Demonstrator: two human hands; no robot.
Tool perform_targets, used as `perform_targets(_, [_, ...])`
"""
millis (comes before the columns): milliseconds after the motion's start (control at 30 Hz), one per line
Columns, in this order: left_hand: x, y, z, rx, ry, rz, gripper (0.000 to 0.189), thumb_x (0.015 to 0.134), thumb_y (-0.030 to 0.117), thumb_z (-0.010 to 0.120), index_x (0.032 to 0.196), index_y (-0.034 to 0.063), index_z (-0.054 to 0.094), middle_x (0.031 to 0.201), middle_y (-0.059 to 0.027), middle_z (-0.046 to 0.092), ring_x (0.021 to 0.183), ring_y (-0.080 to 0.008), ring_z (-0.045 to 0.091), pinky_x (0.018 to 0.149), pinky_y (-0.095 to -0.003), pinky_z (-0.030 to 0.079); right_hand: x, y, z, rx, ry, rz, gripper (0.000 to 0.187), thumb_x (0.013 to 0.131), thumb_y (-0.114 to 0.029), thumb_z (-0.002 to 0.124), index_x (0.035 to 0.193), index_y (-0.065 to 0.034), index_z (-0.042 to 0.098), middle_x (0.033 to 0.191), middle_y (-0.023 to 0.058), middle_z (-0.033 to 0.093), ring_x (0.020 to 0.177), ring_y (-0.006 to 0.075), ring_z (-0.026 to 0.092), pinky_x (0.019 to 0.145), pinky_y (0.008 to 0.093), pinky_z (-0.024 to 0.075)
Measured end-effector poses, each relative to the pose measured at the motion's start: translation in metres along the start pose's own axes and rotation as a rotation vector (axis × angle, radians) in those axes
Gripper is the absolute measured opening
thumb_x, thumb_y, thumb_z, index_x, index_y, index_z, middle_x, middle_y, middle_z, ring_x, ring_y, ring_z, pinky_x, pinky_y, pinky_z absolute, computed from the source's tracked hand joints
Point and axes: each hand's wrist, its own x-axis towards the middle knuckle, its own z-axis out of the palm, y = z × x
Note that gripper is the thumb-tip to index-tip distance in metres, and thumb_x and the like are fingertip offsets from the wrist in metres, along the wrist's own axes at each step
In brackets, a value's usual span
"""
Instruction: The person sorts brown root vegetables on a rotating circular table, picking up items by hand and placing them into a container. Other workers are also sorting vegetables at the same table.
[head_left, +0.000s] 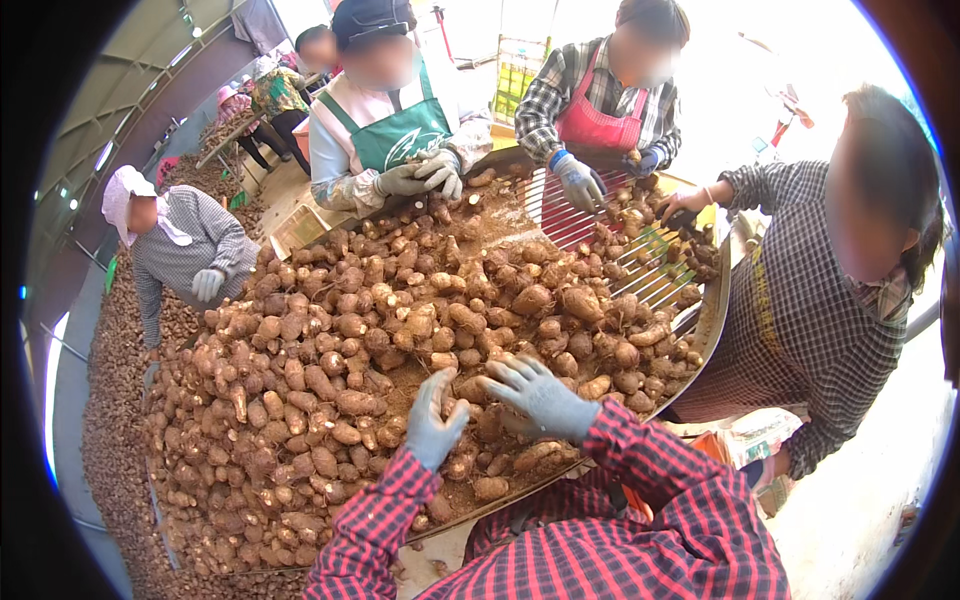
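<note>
My left hand (437, 421), in a grey work glove, is just above the near part of a heap of brown taro corms (360, 330). Its thumb stands apart from the fingers and nothing shows in its grasp. To its right my right hand (544, 397), gloved alike, reaches over the corms with fingers spread and palm turned down. What lies under that palm is hidden. Between and beyond the hands, loose corms rest on a soil-strewn sorting table (409, 379). A single corm (491, 488) lies near the table's front edge.
A metal bar grate (652, 262) is set in the table's far right part. Co-workers' gloved hands (424, 176), (581, 184) and another person's hand (686, 204) work around the far side. A metal rim (720, 300) bounds the right end. More corms cover the floor (116, 420) at left.
</note>
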Motion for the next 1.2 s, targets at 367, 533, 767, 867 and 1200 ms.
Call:
perform_targets(367, [0.032,-0.032,0.03,-0.161,-0.417,-0.19,0.076,0.086,0.034,0.084,0.151,0.0151,0.05,0.142,-0.0184,0.06,0.124,-0.0296,0.062,0.105,-0.0423,0.053,0.006,0.185,-0.019,-0.262,0.041,0.254,0.039,0.084,-0.018,0.069,0.123,-0.0169,0.07,0.144,0.0067,0.059,0.143,0.0323,0.046,0.12,0.0509,0.0341])
perform_targets(533, [-0.052,-0.006,-0.034,-1.542,-0.218,-0.29,0.071,0.097,0.013,0.068,0.161,0.0164,0.039,0.146,-0.0265,0.054,0.129,-0.0435,0.062,0.105,-0.0575,0.057,-0.037,0.093,-0.025,-0.172,0.022,0.102,0.053,0.09,-0.029,0.073,0.138,-0.0097,0.059,0.145,0.0163,0.054,0.14,0.0398,0.046,0.117,0.055,0.0367])
perform_targets(767, [-0.101,-0.011,-0.044,-1.505,-0.105,-0.156,0.076,0.095,0.004,0.062,0.164,0.0159,0.032,0.158,-0.0227,0.045,0.141,-0.0372,0.052,0.116,-0.0531,0.049,-0.112,0.106,-0.085,0.208,-0.368,0.289,0.023,0.087,-0.027,0.071,0.102,-0.0141,0.082,0.148,0.0233,0.056,0.136,0.0426,0.055,0.113,0.0421,0.0468])
perform_targets(867, [-0.105,-0.019,-0.054,-1.631,-0.16,0.005,0.064,0.1,0.034,0.07,0.155,0.0139,0.044,0.146,-0.0194,0.054,0.132,-0.0356,0.058,0.108,-0.048,0.057,-0.082,0.079,-0.085,-0.113,-0.43,0.444,0.024,0.091,-0.03,0.07,0.1,-0.0099,0.078,0.145,0.0224,0.058,0.137,0.0403,0.053,0.112,0.0468,0.047])
perform_targets(1200, [-0.099,-0.046,-0.09,-0.509,0.354,-0.25,0.033,0.106,0.033,0.059,0.129,0.0097,0.067,0.085,-0.0011,0.067,0.058,-0.0076,0.051,0.048,-0.0255,0.045,0.013,-0.037,0.013,0.021,-0.533,-0.214,0.037,0.095,-0.038,0.067,0.13,-0.0265,0.068,0.144,0.0031,0.062,0.148,0.0283,0.044,0.126,0.0553,0.0275])
